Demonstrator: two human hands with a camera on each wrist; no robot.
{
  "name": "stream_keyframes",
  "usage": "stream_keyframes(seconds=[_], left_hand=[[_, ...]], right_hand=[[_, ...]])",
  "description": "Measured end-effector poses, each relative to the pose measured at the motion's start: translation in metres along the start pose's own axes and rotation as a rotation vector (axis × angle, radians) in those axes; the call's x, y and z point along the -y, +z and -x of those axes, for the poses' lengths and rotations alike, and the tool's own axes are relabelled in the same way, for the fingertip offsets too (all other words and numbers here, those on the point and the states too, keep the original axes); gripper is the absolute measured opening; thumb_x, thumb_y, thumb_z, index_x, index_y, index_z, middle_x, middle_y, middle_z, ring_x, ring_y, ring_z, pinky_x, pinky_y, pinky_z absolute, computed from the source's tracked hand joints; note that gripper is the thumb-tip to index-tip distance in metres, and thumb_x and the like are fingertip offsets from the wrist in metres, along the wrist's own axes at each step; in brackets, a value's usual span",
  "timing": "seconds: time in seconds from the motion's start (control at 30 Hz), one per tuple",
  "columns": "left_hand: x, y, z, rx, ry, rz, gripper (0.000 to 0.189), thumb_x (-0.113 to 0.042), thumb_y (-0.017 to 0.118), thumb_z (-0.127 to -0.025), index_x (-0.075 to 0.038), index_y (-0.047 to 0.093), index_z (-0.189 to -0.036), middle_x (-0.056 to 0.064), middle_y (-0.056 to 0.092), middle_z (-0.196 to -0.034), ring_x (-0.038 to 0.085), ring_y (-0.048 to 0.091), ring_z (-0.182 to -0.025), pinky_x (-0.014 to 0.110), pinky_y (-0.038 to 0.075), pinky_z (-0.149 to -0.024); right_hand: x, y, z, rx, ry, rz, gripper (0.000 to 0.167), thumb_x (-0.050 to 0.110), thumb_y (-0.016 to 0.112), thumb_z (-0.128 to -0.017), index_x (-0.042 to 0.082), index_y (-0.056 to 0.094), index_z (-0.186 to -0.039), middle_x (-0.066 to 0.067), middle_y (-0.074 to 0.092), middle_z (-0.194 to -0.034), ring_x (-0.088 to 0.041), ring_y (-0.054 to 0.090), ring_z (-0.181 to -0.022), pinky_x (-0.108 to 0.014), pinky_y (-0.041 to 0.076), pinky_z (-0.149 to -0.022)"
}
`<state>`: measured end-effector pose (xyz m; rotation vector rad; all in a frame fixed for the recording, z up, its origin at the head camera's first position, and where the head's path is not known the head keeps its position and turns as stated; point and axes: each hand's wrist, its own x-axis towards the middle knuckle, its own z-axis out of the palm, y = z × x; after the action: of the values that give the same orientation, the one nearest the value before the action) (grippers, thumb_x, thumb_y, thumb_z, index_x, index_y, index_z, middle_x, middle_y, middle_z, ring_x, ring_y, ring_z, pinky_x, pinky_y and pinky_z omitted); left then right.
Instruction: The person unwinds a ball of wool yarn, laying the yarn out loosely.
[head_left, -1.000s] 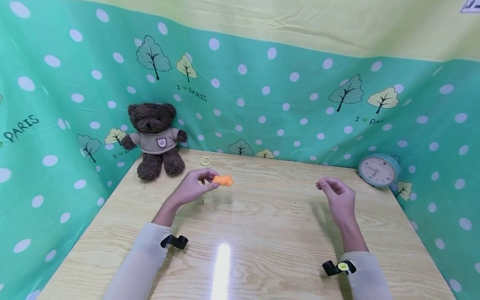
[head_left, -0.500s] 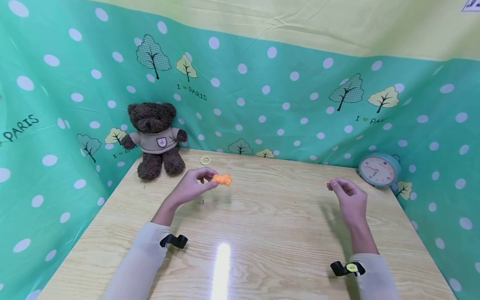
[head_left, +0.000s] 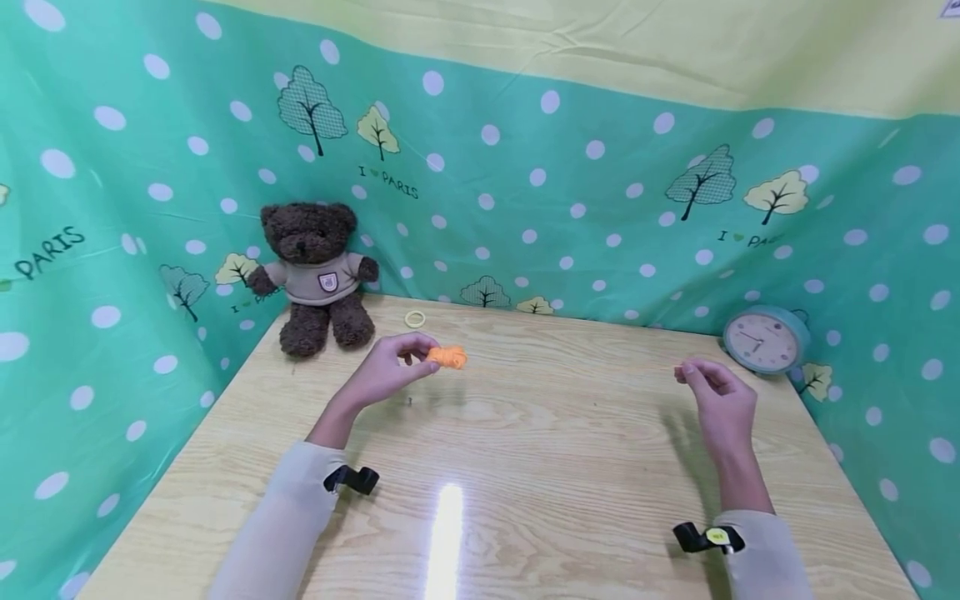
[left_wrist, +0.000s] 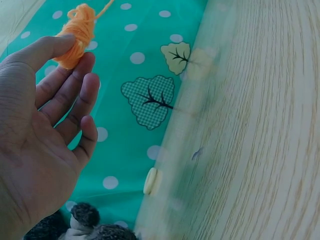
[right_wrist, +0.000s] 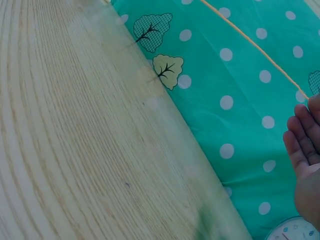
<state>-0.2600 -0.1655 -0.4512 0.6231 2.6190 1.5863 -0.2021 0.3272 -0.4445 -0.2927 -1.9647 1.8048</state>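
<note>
Between thumb and fingertips, my left hand (head_left: 390, 364) pinches a small bundle of orange yarn (head_left: 448, 357) above the table. In the left wrist view the wound bundle (left_wrist: 77, 37) shows its wraps, and a strand leaves its top. Far to the right, my right hand (head_left: 723, 404) pinches the strand's other end, near the clock. The right wrist view shows the orange strand (right_wrist: 255, 46) running straight to the fingertips of the right hand (right_wrist: 305, 135). The thumb's grip there is partly cut off by the frame edge. The strand is barely visible in the head view.
A brown teddy bear (head_left: 318, 279) in a grey shirt sits at the back left of the wooden table (head_left: 540, 467). A pale yellow ring (head_left: 415, 319) lies behind the left hand. A round blue clock (head_left: 765, 339) stands at the back right. A green dotted curtain (head_left: 510, 200) encloses the table.
My right hand has moved to the right, away from the left hand, widening the gap between them. The left hand with the yarn bundle has stayed nearly in place.
</note>
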Motion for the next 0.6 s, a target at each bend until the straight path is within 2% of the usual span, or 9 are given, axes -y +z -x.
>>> stream_keyframes(seconds=[0.27,0.47,0.6], left_hand=[[0.002,0.002,-0.001,0.000,-0.007,-0.001,0.028,-0.018,0.077,-0.094,-0.007,0.072,-0.119,0.011,0.075,-0.105,0.016,0.063,-0.093,0.033,0.048,-0.081],[0.001,0.000,0.000,-0.004,-0.016,-0.005,0.028,-0.017,0.077,-0.094,-0.007,0.072,-0.119,0.010,0.075,-0.106,0.015,0.063,-0.094,0.030,0.047,-0.080],[0.000,-0.002,0.001,-0.003,-0.011,-0.004,0.026,-0.020,0.077,-0.094,-0.009,0.073,-0.117,0.008,0.074,-0.104,0.016,0.064,-0.094,0.033,0.048,-0.081]], right_hand=[[-0.004,-0.008,-0.002,-0.032,0.050,-0.011,0.022,0.020,0.077,-0.094,0.003,0.076,-0.108,0.010,0.078,-0.087,-0.002,0.073,-0.084,-0.010,0.055,-0.082],[-0.004,-0.019,-0.007,-0.041,0.102,0.077,0.027,0.030,0.075,-0.096,0.010,0.075,-0.113,0.014,0.076,-0.092,-0.001,0.070,-0.089,-0.006,0.051,-0.082],[-0.002,-0.025,-0.010,-0.044,0.108,0.111,0.031,0.032,0.074,-0.096,0.008,0.074,-0.115,0.016,0.076,-0.092,0.000,0.069,-0.090,-0.006,0.050,-0.082]])
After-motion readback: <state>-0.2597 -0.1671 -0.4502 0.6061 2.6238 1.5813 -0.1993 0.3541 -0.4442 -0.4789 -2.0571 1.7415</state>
